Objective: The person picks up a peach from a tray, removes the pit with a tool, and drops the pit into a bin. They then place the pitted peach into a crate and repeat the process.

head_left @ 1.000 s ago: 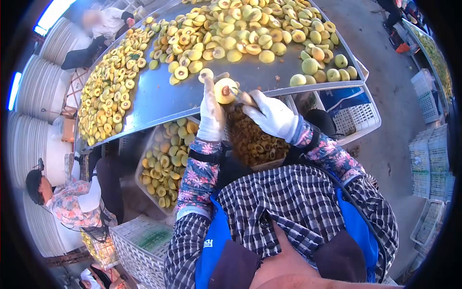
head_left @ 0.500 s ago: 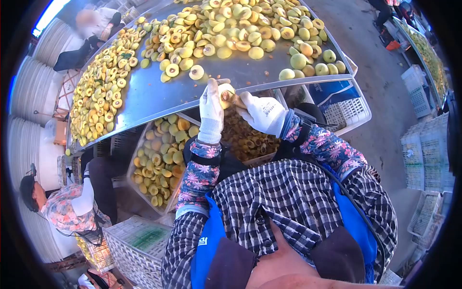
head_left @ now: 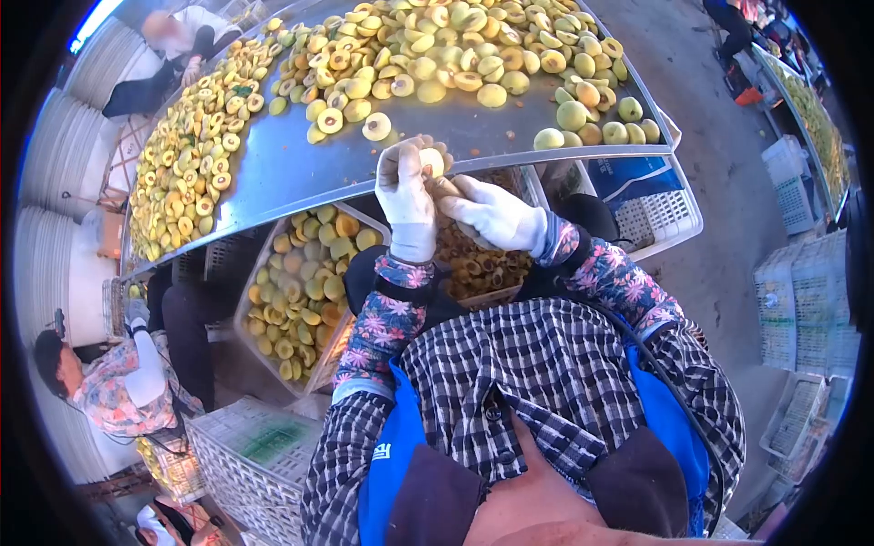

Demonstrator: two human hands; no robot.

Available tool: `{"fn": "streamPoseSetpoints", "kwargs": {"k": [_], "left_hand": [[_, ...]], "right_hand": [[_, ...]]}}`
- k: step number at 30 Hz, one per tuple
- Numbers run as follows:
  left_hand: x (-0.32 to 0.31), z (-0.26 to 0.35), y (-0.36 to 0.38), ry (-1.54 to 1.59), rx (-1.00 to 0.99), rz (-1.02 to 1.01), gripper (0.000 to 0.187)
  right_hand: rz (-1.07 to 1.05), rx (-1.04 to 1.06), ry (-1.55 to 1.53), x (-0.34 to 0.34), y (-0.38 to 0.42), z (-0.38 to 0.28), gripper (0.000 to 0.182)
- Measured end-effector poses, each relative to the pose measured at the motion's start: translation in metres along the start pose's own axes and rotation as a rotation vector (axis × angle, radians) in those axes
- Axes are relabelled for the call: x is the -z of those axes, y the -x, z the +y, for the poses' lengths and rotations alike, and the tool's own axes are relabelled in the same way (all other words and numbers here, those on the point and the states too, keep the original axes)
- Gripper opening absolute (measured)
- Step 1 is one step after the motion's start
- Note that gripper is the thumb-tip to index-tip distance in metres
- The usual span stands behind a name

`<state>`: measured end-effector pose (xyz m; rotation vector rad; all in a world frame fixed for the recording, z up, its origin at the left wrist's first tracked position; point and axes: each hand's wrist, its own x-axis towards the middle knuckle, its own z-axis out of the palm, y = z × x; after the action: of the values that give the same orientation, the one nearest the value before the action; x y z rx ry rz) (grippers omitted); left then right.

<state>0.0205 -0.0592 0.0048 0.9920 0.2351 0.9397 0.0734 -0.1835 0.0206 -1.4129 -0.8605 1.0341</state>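
Observation:
My left hand (head_left: pixel 405 202), in a white work glove with stained fingers, is closed around a pale yellow peach half (head_left: pixel 431 163) at the table's near edge. Close beside it is my gloved right hand (head_left: pixel 494 215), its fingers pinched together just below the fruit. Whatever is between those fingers is hidden. Beyond my hands, a single cut peach half (head_left: pixel 376 126) lies on the metal table (head_left: pixel 300 173). Below my hands stands a bin of brownish pits and scraps (head_left: pixel 482 264).
Piles of halved peaches (head_left: pixel 182 173) cover much of the table; whole green peaches (head_left: pixel 572 115) sit at its right corner. A crate of peach halves (head_left: pixel 305 282) stands below left, a white basket (head_left: pixel 655 218) right. Co-workers sit left (head_left: pixel 123 382) and far left (head_left: pixel 187 41).
My left fingers have curled further over the peach half, which has turned so its pit side no longer faces me. My right hand has shifted slightly down. The left co-worker's arm has moved.

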Motion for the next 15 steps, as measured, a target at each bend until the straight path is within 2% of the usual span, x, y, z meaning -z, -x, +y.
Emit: {"fn": "streamPoseSetpoints", "kwargs": {"k": [1, 2, 4, 5, 6, 7, 8, 10, 11, 13, 14, 15], "left_hand": [[0.005, 0.005, -0.001, 0.037, 0.132, -0.034, 0.03], [0.009, 0.01, 0.0, 0.077, 0.264, -0.067, 0.029], [0.009, 0.019, 0.002, 0.081, 0.271, -0.105, 0.03], [0.008, 0.026, 0.003, 0.087, 0.319, -0.143, 0.031], [0.008, 0.03, 0.003, 0.092, 0.368, -0.183, 0.032], [0.009, 0.027, 0.0, 0.145, 0.398, -0.148, 0.033], [0.013, 0.024, -0.002, 0.151, 0.394, -0.133, 0.033], [0.022, 0.022, -0.005, 0.412, 0.44, -0.058, 0.032], [0.027, 0.022, -0.007, 0.446, 0.388, 0.1, 0.032], [0.073, 0.01, -0.024, 0.336, 0.324, 0.277, 0.031], [0.1, 0.012, -0.028, 0.262, 0.245, 0.358, 0.031], [0.134, 0.02, -0.032, 0.208, 0.255, 0.393, 0.031]], "right_hand": [[-0.074, -0.095, -0.189, -0.001, 0.009, -0.016, 0.039], [-0.163, -0.121, -0.259, 0.006, 0.006, -0.005, 0.03], [-0.143, -0.242, -0.43, 0.001, 0.013, -0.014, 0.03], [-0.151, -0.256, -0.421, -0.001, 0.014, -0.012, 0.03], [-0.194, -0.294, -0.576, -0.004, 0.014, -0.009, 0.032], [-0.236, -0.331, -0.731, -0.004, 0.011, -0.007, 0.033], [-0.244, -0.344, -0.725, -0.008, 0.01, -0.006, 0.033], [-0.323, -0.276, -0.899, -0.021, 0.01, -0.007, 0.035], [-0.288, -0.224, -0.846, -0.025, 0.013, -0.011, 0.035], [-0.247, -0.193, -0.666, -0.018, 0.012, -0.002, 0.033], [-0.185, -0.182, -0.425, -0.017, 0.009, 0.008, 0.031], [-0.097, -0.214, -0.113, -0.02, 0.007, 0.01, 0.03]]}}
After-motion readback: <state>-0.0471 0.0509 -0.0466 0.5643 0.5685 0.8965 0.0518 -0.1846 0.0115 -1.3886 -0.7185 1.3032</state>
